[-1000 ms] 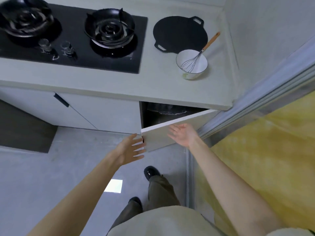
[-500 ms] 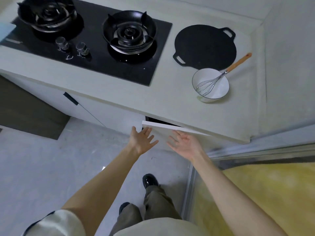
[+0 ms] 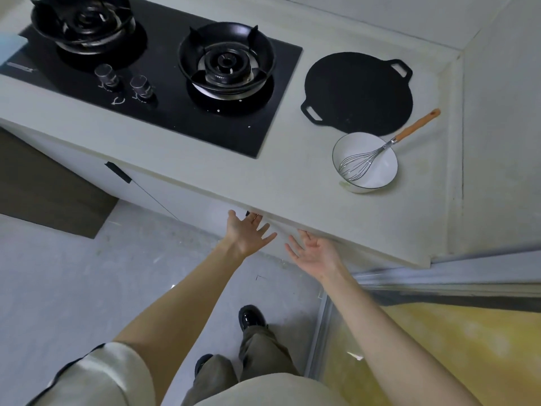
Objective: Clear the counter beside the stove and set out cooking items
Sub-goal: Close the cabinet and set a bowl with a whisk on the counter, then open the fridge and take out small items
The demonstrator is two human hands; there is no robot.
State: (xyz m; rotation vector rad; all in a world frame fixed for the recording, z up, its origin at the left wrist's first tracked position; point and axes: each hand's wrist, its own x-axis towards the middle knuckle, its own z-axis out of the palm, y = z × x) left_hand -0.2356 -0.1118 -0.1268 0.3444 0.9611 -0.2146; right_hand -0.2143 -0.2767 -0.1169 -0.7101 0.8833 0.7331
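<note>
A flat black griddle pan (image 3: pixel 358 92) with two loop handles lies on the pale counter (image 3: pixel 292 183) to the right of the stove. In front of it stands a white bowl (image 3: pixel 371 174) holding a wire whisk (image 3: pixel 380 153) with a wooden handle. Below the counter's front edge, my left hand (image 3: pixel 248 232) has straight spread fingers against the white cabinet door (image 3: pixel 281 230), which looks nearly flush with the cabinet front. My right hand (image 3: pixel 316 253) is beside it, palm up, fingers relaxed, holding nothing.
A black two-burner gas stove (image 3: pixel 164 83) with two knobs (image 3: pixel 123 80) fills the counter's left part. Another cabinet door with a black handle (image 3: pixel 118 172) is below it. A wall closes the right side. A sliding door track (image 3: pixel 439 285) and yellow floor lie at lower right.
The cabinet door under the counter has swung from wide open to almost flush, my left hand following it. The view has risen, so the counter now hides the cabinet's inside.
</note>
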